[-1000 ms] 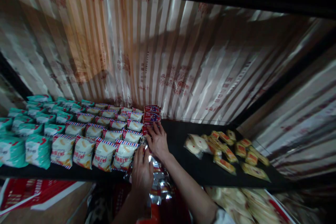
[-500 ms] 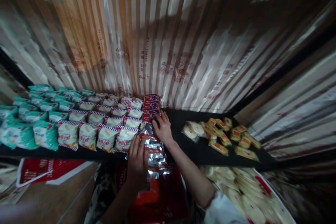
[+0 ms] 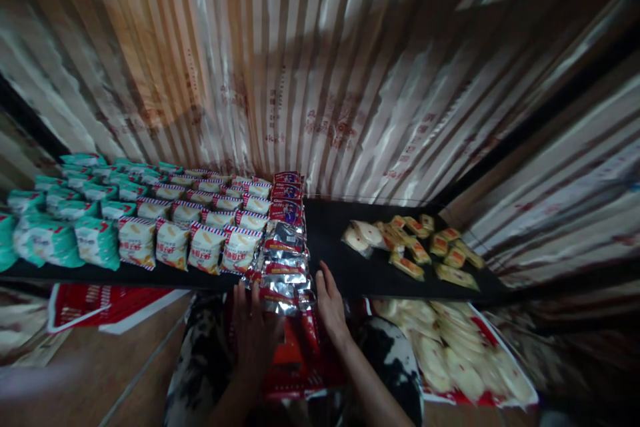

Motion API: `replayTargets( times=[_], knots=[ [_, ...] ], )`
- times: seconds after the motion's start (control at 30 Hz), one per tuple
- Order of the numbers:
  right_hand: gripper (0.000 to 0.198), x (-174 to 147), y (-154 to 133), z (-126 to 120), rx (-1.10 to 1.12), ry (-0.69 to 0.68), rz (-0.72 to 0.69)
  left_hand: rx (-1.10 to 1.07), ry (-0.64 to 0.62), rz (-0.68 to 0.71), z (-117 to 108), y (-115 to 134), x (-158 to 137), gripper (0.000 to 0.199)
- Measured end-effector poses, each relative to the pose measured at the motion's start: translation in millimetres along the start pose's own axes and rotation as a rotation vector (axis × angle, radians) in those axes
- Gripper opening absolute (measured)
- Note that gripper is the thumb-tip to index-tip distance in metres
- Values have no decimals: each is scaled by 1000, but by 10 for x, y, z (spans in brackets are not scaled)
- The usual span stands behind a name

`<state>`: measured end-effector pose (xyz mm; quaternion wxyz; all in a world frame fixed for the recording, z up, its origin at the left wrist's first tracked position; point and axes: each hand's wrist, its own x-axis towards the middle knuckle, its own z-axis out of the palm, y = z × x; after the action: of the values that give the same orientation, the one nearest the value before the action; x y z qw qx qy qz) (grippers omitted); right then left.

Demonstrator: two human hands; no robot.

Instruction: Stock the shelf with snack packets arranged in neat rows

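A column of red and silver snack packets [image 3: 285,265] runs from the back of the black shelf [image 3: 330,233] to its front edge. My left hand [image 3: 254,327] is at the front left end of this column, fingers stretched out and somewhat blurred. On the other side, my right hand [image 3: 329,300] is beside the front packets with its fingers extended and nothing in them. Below both hands, a red package [image 3: 300,357] with an orange patch lies over my lap. Whether my left fingertips touch the packets is hard to make out.
Rows of white snack bags [image 3: 207,247] and teal bags [image 3: 97,240] fill the shelf's left part. To the right lie loose yellow packets [image 3: 407,263] and a clear pack of white rounds [image 3: 363,237]. Below stands a red-edged box of round white pieces [image 3: 465,360]. Striped sheeting [image 3: 320,80] hangs behind.
My right hand has drawn back from the rear red packets to the column's front right side. My left hand has moved down a little, toward me. The front packets look more even.
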<state>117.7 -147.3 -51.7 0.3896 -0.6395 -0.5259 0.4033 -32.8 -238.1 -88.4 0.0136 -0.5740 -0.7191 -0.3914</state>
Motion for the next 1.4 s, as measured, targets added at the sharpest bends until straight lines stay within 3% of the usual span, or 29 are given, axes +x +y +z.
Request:
replayTargets(
  times=[0.23,0.37,0.5,0.63,0.73,0.87,1.07,1.4],
  knots=[
    [73,-37,-126,72,80,-37,16,-104,-107,45,74,-188,28,82],
    [69,-42,-147,154,111,-43,7,-71,-51,90,126,-242,4,76],
    [69,-34,-85,140,105,-34,9,-21,56,161,19,-147,56,77],
    [73,105,-52,80,89,5,6,-54,40,196,-152,63,356,56],
    [74,287,-89,65,126,23,-30,-65,56,293,-152,209,709,44],
    [76,462,-134,134,185,9,-31,-16,-22,284,-8,334,1073,45],
    [76,489,-78,286,220,-3,-38,39,-47,349,192,455,1292,43],
    [79,1043,-115,190,250,26,-34,163,-117,308,379,629,1686,44]
  ],
)
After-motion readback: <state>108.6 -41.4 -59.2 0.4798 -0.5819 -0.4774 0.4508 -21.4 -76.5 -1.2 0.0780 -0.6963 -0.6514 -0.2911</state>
